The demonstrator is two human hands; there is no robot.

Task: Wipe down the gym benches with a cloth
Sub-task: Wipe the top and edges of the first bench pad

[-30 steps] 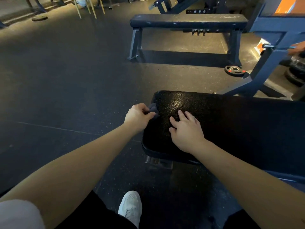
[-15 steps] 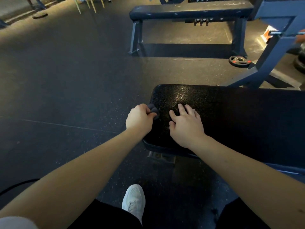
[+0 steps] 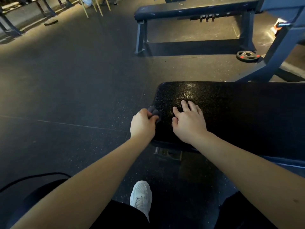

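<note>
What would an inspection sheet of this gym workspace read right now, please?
Surface: black bench pad, textured, shiny where the light falls.
Job's things: dark cloth bunched at the pad's left end; second bench beyond.
Clutter: weight plate on the floor by the blue frame.
Hands: left hand grips the cloth; right hand rests flat on the pad.
Cables: black cable on the floor, lower left.
Surroundings: dark rubber floor; white shoe.
</note>
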